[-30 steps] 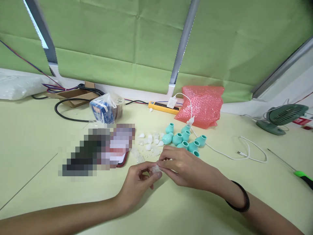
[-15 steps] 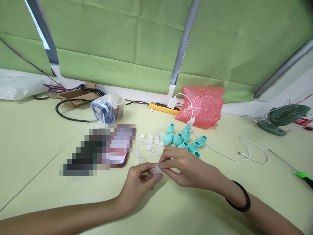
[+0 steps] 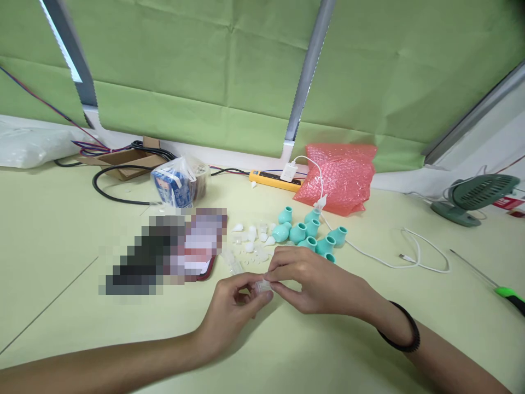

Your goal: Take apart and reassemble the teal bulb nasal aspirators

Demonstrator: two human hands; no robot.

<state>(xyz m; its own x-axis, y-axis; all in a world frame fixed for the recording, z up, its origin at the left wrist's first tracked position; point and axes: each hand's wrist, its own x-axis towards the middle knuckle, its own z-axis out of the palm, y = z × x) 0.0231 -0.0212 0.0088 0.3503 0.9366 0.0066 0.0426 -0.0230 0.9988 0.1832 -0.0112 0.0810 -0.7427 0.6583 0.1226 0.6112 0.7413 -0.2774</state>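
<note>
So I've got this little clear piece [image 3: 263, 286] just below the center of the frame, with my left hand [image 3: 234, 306] curled around it, thumb and fingers closed on it. My right hand [image 3: 314, 282] is pinched at the piece's upper right end, thumb and fingertips nearly together; can't really tell if they've got a tiny bit between them. Bunch of teal bulbs [image 3: 297, 234] right behind my right hand, white bits [image 3: 250, 248] scattered left of those, phone [image 3: 203, 238] left of center, screwdriver [image 3: 508, 295] way over at the right edge, fan [image 3: 479, 192] above it.
</note>
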